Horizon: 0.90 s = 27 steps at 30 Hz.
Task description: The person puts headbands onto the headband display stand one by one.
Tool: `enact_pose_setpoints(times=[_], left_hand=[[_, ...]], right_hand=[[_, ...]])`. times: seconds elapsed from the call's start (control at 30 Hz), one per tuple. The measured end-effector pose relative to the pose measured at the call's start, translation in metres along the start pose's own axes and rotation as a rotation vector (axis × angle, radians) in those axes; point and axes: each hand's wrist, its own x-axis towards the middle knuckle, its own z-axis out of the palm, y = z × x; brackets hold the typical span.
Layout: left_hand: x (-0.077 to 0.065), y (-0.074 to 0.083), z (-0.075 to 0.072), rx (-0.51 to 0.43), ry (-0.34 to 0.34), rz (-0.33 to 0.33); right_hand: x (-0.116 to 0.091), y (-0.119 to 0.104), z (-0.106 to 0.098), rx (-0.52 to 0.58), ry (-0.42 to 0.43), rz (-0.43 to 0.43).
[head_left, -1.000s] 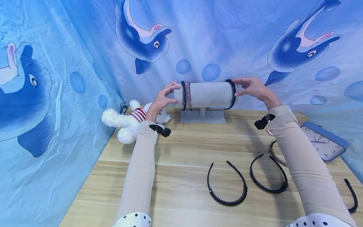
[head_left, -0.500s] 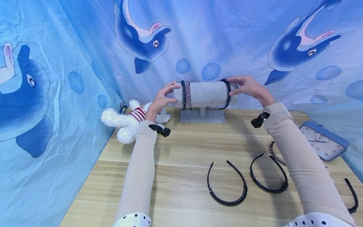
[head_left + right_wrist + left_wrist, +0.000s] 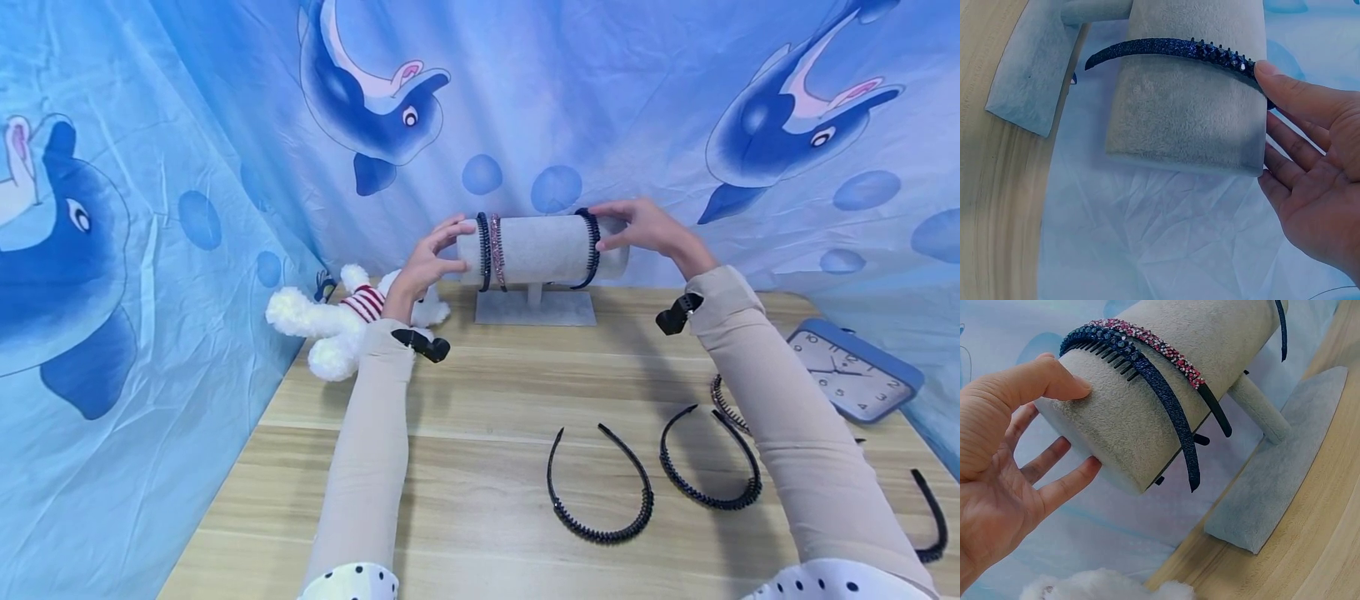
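A grey plush headband stand (image 3: 543, 250) stands at the back of the table, its roll lying level. My left hand (image 3: 429, 265) holds the roll's left end; in the left wrist view the thumb (image 3: 1063, 381) presses its side and fingertips touch the end face. Beside that hand sit a dark blue beaded headband (image 3: 1169, 403) and a pink glittery headband (image 3: 1160, 347). Near the right end, my right hand (image 3: 648, 229) grips another dark blue headband (image 3: 1166, 48) around the roll. Its thumb lies on the beads in the right wrist view, with the fingers partly hidden behind the roll.
Black beaded headbands (image 3: 611, 533) lie at the table's front right, with a brown toothed headband (image 3: 723, 404) partly under the right sleeve. A white plush toy (image 3: 337, 325) is at left, a blue clock (image 3: 862, 371) at right. Dolphin-print cloth (image 3: 570, 100) hangs behind.
My right hand has slid the dark blue headband leftward along the roll, away from the right end. The left hand has kept its place at the left end.
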Motion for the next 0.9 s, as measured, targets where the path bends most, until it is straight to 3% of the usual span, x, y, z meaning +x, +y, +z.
enact_pose_setpoints(times=[0.13,0.37,0.9], left_hand=[[0.000,0.003,-0.001,-0.026,-0.013,-0.007],[-0.008,0.024,-0.001,-0.037,-0.041,-0.035],[-0.009,0.027,0.000,-0.042,-0.036,-0.035]], right_hand=[[0.002,-0.002,0.001,-0.011,-0.004,-0.006],[0.005,-0.004,0.003,0.004,-0.007,-0.009],[0.015,-0.012,0.013,-0.018,-0.023,-0.008]])
